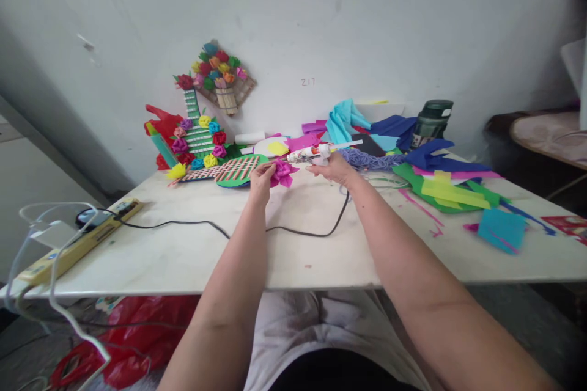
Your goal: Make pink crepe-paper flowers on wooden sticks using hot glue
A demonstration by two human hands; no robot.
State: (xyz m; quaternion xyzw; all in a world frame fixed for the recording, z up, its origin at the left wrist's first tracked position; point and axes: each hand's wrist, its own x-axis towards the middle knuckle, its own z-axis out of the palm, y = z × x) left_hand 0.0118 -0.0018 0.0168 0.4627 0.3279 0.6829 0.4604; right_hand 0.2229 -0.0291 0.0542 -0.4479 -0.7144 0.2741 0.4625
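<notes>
On white table (pixel 183 256), toward its back edge | both forearms stretched forward, hands close together | right hand (pixel 337 169) clenched around hot glue gun (pixel 312 153), nozzle pointing left | left hand (pixel 261 180) pinching magenta paper flower (pixel 282 174) beside nozzle

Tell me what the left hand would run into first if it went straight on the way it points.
Probably the green slatted panel lying just ahead of the left hand, which pinches a magenta paper flower. Depth is unclear, so this is a guess.
</notes>
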